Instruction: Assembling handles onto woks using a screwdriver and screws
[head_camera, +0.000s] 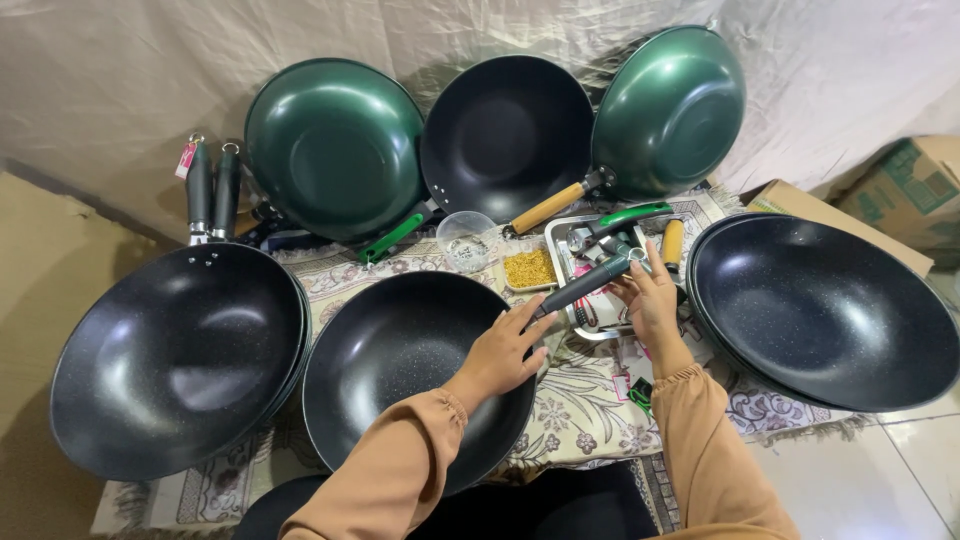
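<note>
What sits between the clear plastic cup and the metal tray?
In the head view, a small square dish of yellow bits lies between the clear cup and the metal tray, close against the tray's left edge.

Bright even light, pan glare, wide-angle edge distortion.

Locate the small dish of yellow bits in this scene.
In the head view, the dish of yellow bits sits at centre, between the clear plastic cup and the metal tray.
</note>
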